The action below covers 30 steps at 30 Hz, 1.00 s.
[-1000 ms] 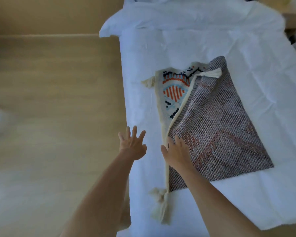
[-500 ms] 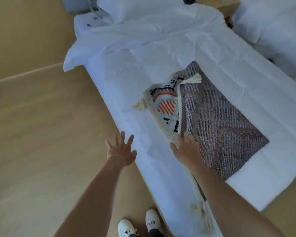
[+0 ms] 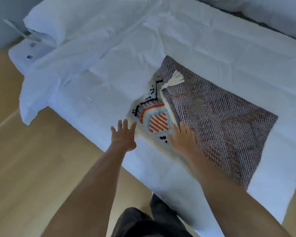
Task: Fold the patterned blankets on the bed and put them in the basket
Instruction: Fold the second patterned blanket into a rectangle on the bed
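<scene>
The patterned blanket (image 3: pixel 212 120) lies half-folded on the bed (image 3: pixel 109 74), near its left edge, grey back over the bright face. The right hand (image 3: pixel 181 139) rests flat on it, fingers spread, gripping nothing; the left hand (image 3: pixel 124 134) hovers open at its left edge. Best to pinch that edge, carry it right, and square the corners. No basket is in view.
</scene>
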Each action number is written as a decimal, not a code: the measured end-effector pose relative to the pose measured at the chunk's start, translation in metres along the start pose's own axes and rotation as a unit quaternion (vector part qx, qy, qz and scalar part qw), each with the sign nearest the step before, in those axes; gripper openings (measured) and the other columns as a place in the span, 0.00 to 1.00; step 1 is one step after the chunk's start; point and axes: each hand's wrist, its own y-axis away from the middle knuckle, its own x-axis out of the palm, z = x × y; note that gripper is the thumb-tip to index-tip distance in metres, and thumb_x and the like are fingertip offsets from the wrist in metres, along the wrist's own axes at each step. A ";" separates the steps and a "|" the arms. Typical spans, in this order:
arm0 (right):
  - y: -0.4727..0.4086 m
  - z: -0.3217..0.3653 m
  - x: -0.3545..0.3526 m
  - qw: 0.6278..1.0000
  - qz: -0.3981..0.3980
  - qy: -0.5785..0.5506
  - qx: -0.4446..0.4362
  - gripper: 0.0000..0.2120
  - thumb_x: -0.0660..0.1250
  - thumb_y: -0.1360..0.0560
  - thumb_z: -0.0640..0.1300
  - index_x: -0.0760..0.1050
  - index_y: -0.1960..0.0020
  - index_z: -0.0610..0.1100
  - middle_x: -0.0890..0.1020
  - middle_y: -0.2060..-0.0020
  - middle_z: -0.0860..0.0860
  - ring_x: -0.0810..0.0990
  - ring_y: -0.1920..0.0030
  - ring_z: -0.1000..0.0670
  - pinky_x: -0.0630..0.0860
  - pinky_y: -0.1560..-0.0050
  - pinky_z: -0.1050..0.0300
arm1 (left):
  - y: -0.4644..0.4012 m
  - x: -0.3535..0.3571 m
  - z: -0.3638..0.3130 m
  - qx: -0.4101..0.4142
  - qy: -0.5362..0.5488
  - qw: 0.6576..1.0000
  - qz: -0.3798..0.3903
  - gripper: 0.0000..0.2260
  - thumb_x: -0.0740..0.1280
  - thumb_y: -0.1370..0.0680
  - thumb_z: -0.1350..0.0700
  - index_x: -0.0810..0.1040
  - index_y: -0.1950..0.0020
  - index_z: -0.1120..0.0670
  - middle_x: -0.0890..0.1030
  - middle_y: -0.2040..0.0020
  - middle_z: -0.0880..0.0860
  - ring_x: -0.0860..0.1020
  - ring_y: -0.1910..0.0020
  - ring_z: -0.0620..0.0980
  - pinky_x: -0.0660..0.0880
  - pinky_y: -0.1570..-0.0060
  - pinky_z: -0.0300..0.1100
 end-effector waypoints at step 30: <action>-0.133 0.149 0.133 0.982 -0.107 -0.022 0.151 0.13 0.70 0.40 0.27 0.78 0.55 0.35 0.81 0.61 0.40 0.79 0.62 0.40 0.77 0.68 0.51 | -0.232 0.045 0.065 0.376 -0.026 0.926 -0.014 0.20 0.64 0.22 0.60 0.63 0.31 0.55 0.65 0.36 0.58 0.74 0.44 0.56 0.75 0.49 0.46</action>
